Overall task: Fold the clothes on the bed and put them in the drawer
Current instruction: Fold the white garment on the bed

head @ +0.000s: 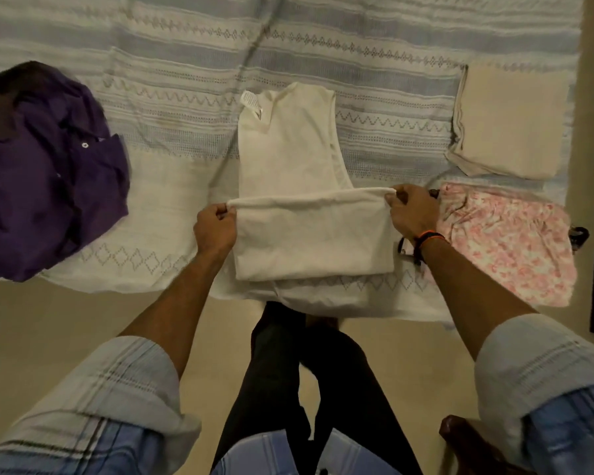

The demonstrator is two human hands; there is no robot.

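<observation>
A cream sleeveless top [288, 149] lies flat in the middle of the bed, its label end away from me. Its near part is doubled over into a band. My left hand [215, 231] pinches the left corner of that folded edge. My right hand [410, 210] pinches the right corner, with a dark and orange band on its wrist. A crumpled purple shirt [45, 173] sits at the left of the bed. A folded beige cloth [508, 121] lies at the back right, and a pink floral garment [508, 245] lies just right of my right hand.
The bed carries a blue and white striped cover [323, 46] that hangs over the near edge. Beige floor lies below, with my dark-trousered legs [288, 389] at the bed's edge. Dark wood [460, 440] shows at the bottom right. No drawer is in view.
</observation>
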